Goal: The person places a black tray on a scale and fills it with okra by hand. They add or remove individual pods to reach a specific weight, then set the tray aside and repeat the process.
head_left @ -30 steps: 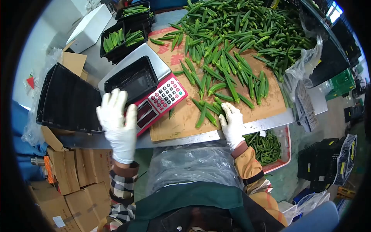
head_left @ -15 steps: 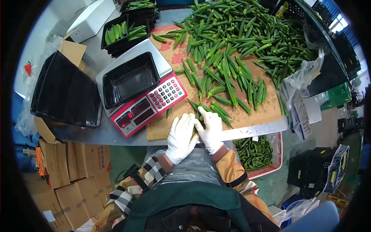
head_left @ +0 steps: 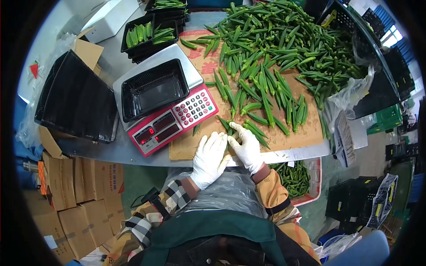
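Observation:
My left hand (head_left: 210,160), in a white glove, lies at the front edge of the cardboard sheet (head_left: 186,148), its fingers together and pointing forward; what is under them is hidden. Beside it my right hand (head_left: 246,148), also gloved, has its fingers bent round the near end of some okra (head_left: 228,127). More okra pods (head_left: 255,128) lie just past the right hand. An empty black tray (head_left: 155,90) rests on the red scale (head_left: 173,122) to the left. A large okra heap (head_left: 284,35) covers the back of the sheet.
Filled black trays (head_left: 140,35) stand at the back left, near a stack of empty black trays (head_left: 77,97). A brush (head_left: 344,137) hangs at the right edge. Below the table are a crate of okra (head_left: 316,177) and cardboard boxes (head_left: 91,213).
My right hand has shifted slightly right and turned, opening a small gap from the left hand. The left hand has barely moved. The whole view has shifted a little.

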The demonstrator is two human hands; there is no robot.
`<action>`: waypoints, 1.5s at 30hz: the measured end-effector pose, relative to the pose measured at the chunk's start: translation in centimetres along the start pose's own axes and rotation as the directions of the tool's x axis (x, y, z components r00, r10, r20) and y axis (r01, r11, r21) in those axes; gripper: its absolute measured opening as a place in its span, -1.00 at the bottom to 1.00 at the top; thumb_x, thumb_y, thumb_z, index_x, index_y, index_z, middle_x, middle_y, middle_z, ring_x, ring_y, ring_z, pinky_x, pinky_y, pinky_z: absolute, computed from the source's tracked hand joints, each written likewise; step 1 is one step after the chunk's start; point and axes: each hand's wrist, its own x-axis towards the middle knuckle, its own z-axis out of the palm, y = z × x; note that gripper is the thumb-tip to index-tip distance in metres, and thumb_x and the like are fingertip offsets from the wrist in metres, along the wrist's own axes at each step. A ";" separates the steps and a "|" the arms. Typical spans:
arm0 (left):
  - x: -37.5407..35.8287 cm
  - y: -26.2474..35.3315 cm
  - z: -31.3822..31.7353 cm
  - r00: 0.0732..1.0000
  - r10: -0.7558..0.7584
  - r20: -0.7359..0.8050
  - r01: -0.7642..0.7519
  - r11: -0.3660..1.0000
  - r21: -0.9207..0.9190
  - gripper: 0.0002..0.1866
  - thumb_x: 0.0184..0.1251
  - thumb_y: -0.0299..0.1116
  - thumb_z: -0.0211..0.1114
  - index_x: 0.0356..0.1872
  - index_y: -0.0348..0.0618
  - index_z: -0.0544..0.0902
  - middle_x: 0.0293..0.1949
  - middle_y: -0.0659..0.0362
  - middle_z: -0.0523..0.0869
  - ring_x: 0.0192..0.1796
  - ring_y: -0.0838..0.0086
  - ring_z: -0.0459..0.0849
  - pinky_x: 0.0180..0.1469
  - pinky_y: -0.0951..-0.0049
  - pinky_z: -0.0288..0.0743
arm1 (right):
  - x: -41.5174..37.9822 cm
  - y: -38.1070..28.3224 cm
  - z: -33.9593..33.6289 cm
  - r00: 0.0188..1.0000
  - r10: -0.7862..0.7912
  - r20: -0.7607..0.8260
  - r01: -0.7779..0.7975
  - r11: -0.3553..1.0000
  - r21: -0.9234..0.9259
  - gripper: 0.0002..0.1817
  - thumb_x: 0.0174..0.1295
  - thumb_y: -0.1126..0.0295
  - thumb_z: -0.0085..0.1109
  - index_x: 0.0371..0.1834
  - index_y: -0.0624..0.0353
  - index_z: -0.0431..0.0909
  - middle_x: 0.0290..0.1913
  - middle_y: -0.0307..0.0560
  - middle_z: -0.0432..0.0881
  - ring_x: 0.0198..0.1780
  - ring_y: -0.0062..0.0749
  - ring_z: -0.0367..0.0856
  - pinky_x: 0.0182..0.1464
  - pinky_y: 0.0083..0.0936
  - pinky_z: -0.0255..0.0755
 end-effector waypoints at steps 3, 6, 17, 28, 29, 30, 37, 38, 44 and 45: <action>-0.1 -0.1 0.1 1.000 0.007 -0.009 -0.007 1.000 -0.002 -0.29 0.35 -0.19 0.38 0.45 -0.35 0.44 0.46 -0.14 0.51 0.52 -0.03 0.43 0.57 -0.10 0.18 | 0.0 0.5 0.7 0.994 -0.085 -0.065 0.082 0.996 -0.047 -0.44 0.25 0.34 0.44 0.36 0.10 0.62 -0.24 -0.08 0.69 -0.26 -0.26 0.62 -0.13 -0.35 0.54; -0.1 -0.1 0.2 1.000 0.010 -0.014 -0.010 1.000 -0.002 -0.31 0.35 -0.19 0.38 0.43 -0.35 0.46 0.45 -0.13 0.52 0.52 -0.03 0.43 0.57 -0.10 0.18 | -0.3 0.7 1.2 0.985 -0.135 -0.106 0.125 0.987 -0.098 -0.40 0.25 0.37 0.46 0.39 0.10 0.60 -0.25 -0.13 0.67 -0.28 -0.35 0.59 -0.16 -0.43 0.52; 0.6 -0.6 -0.7 0.987 0.157 -0.015 -0.157 0.988 0.008 -0.41 0.28 -0.31 0.33 0.37 -0.17 0.58 0.39 -0.02 0.59 0.41 0.03 0.55 0.50 -0.06 0.31 | 0.1 0.7 -3.3 0.986 0.161 -0.050 -0.124 0.891 0.436 -0.48 0.41 0.49 0.33 0.43 0.32 0.54 -0.15 -0.25 0.73 -0.20 -0.70 0.60 -0.05 -0.67 0.56; 8.0 0.0 -0.2 0.889 0.402 0.220 -0.441 0.882 0.168 -0.49 0.43 -0.36 0.15 0.40 -0.19 0.52 0.34 0.03 0.60 0.45 0.15 0.50 0.59 0.01 0.23 | 5.4 8.8 -6.1 0.967 -0.134 -0.215 -0.007 0.833 -0.553 -0.30 0.15 0.25 0.53 0.39 0.17 0.56 -0.04 0.01 0.71 0.04 -0.03 0.61 0.13 -0.18 0.53; 8.3 0.2 0.2 0.885 0.388 0.258 -0.442 0.875 0.199 -0.49 0.43 -0.36 0.15 0.39 -0.20 0.52 0.33 0.03 0.61 0.42 0.15 0.52 0.58 0.00 0.23 | 5.1 8.1 -6.2 0.980 -0.127 -0.154 0.022 0.834 -0.551 -0.29 0.14 0.25 0.53 0.40 0.17 0.55 -0.05 0.00 0.71 0.04 -0.03 0.62 0.12 -0.18 0.53; 8.7 0.4 0.3 0.878 0.376 0.294 -0.447 0.864 0.229 -0.50 0.44 -0.36 0.15 0.38 -0.21 0.53 0.32 0.03 0.61 0.39 0.15 0.54 0.58 -0.01 0.23 | 4.9 7.6 -6.4 0.988 -0.119 -0.095 0.047 0.835 -0.548 -0.28 0.14 0.25 0.53 0.41 0.16 0.54 -0.06 0.00 0.71 0.04 -0.04 0.62 0.12 -0.18 0.54; 9.5 1.2 0.3 0.926 0.240 0.290 -0.293 0.943 0.156 -0.65 0.40 -0.40 0.19 0.16 -0.21 0.63 -0.01 0.04 0.68 0.17 0.17 0.64 0.41 -0.02 0.39 | 5.2 6.0 -8.2 0.995 -0.102 0.009 0.092 0.855 -0.511 -0.36 0.13 0.26 0.51 0.32 0.19 0.61 -0.01 0.08 0.76 0.04 0.02 0.68 0.15 -0.18 0.56; 9.6 0.9 0.4 0.930 0.198 0.310 -0.254 0.955 0.154 -0.69 0.37 -0.40 0.21 0.09 -0.19 0.64 -0.04 0.03 0.68 0.13 0.17 0.65 0.32 0.00 0.43 | 5.0 5.6 -9.0 0.997 -0.072 -0.036 0.051 0.911 -0.410 -0.43 0.15 0.29 0.49 0.25 0.23 0.65 -0.01 0.14 0.76 0.05 0.04 0.70 0.17 -0.17 0.56; 8.9 -1.2 -0.5 0.960 0.142 0.243 -0.169 0.981 0.093 -0.74 0.14 -0.34 0.37 -0.15 -0.14 0.64 -0.20 0.00 0.65 -0.06 0.13 0.65 -0.03 0.10 0.50 | 3.8 9.4 -12.7 0.955 -0.195 -0.225 0.050 0.851 -0.522 -0.41 0.09 0.31 0.52 0.25 0.14 0.64 0.00 0.05 0.70 0.09 0.03 0.63 0.17 -0.14 0.53; 8.6 -1.3 -0.1 0.965 0.164 0.207 -0.183 0.980 0.079 -0.73 0.10 -0.36 0.39 -0.15 -0.13 0.64 -0.24 0.03 0.64 -0.10 0.11 0.64 -0.05 0.08 0.50 | 3.3 10.0 -12.5 0.978 -0.139 -0.158 0.025 0.821 -0.571 -0.39 0.08 0.31 0.53 0.26 0.12 0.63 0.02 0.05 0.70 0.10 0.03 0.62 0.17 -0.13 0.53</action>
